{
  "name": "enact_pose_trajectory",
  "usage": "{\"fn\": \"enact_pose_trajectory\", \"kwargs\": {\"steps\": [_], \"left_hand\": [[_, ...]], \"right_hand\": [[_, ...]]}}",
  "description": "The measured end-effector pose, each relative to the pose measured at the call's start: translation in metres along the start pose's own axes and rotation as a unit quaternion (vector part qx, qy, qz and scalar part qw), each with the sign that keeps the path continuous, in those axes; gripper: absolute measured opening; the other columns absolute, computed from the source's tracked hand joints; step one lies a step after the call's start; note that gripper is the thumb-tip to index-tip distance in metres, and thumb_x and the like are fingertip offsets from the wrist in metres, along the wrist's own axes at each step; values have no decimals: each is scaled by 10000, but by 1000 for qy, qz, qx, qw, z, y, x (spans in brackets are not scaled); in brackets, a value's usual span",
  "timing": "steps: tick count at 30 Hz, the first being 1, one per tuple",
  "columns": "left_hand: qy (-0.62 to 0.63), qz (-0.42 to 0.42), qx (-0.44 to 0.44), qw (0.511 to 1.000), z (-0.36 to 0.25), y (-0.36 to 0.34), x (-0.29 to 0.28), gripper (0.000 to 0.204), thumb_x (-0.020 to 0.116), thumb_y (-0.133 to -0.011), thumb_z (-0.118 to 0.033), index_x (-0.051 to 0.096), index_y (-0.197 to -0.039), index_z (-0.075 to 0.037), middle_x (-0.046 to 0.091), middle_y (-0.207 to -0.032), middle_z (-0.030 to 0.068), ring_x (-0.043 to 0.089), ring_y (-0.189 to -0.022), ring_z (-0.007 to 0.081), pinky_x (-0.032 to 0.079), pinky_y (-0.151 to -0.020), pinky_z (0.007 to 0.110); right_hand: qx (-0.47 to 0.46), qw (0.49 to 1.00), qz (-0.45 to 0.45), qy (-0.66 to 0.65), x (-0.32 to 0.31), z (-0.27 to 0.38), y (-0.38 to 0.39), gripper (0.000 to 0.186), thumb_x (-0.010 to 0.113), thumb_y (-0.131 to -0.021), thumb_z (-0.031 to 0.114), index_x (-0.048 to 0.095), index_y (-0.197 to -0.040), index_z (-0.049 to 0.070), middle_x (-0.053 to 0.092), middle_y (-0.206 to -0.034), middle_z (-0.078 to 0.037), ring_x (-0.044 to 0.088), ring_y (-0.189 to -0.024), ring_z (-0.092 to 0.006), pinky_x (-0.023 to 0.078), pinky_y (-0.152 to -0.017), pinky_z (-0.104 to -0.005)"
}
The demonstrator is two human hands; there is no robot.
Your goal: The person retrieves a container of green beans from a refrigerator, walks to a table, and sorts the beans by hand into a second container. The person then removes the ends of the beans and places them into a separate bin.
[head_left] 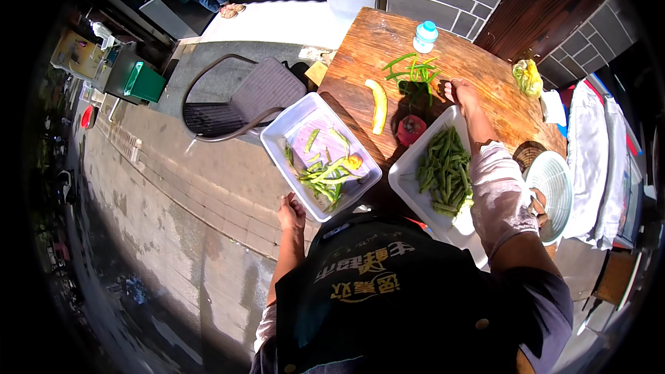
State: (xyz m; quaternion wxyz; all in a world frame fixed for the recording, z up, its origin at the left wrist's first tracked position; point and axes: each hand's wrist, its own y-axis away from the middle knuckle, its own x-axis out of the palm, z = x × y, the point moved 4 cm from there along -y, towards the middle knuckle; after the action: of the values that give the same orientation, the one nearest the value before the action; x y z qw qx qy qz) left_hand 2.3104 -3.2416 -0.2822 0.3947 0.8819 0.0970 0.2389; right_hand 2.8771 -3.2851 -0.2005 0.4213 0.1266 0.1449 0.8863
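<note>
My right hand (464, 97) reaches over the wooden table (499, 118), fingers apart, beside loose green beans (409, 73). Below it, a white tray (402, 180) holds a heap of green pods (440, 170). My left hand (291, 212) is curled just outside the lower left of another white tray (280, 135), which holds scattered pods and scraps (325, 176); whether its fingers hold anything is unclear. A long yellow banana-like item (377, 106) and a small red object (411, 129) lie between the trays.
A blue-capped bottle (424, 40) and yellow bag (525, 77) sit toward the back. Right: a round basket (554, 194) and white cloths (585, 159). Left: a wicker chair (256, 90), green bin (144, 82) and pavement (173, 221). A person's sandalled feet (228, 10) show in a doorway.
</note>
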Motion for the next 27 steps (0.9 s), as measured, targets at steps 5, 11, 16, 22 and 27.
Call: {"fn": "enact_pose_trajectory", "kwargs": {"steps": [5,11,16,22,27], "left_hand": [[112,19,-74,991,-8,1,-17,139,392,-885,-116,478,-976,-53,361,-622,-6,320,-489,82,292,-404,195],[7,46,-61,997,-2,13,-17,176,469,-865,-163,495,-999,-52,419,-685,11,371,-534,95,323,-436,207],[-42,78,-50,995,7,42,20,304,596,-804,-311,490,-923,-53,426,-697,4,381,-549,97,317,-442,219],[-84,57,-2,995,8,44,16,261,631,-782,-308,476,-787,-99,414,-616,-26,359,-472,77,298,-401,223],[-103,65,20,992,2,46,25,219,570,-830,-224,486,-905,-37,395,-565,-36,344,-434,66,307,-390,218]], "right_hand": [[-76,986,145,19,21,-23,8,144,436,-891,163,540,-887,63,597,-785,-43,557,-651,-100,479,-593,-219],[-204,914,294,192,159,-59,127,154,494,-841,129,545,-923,10,604,-790,-66,587,-695,-140,474,-610,-258],[-258,688,406,543,236,-136,231,501,654,-699,250,461,-1125,71,516,-1030,-181,564,-893,-305,462,-734,-392],[-287,571,377,671,275,-173,226,465,571,-707,172,435,-1145,96,467,-1047,-181,593,-815,-302,471,-678,-393],[-282,723,327,539,264,-128,151,282,574,-729,148,496,-971,25,582,-771,-212,568,-753,-372,456,-688,-429]]}}
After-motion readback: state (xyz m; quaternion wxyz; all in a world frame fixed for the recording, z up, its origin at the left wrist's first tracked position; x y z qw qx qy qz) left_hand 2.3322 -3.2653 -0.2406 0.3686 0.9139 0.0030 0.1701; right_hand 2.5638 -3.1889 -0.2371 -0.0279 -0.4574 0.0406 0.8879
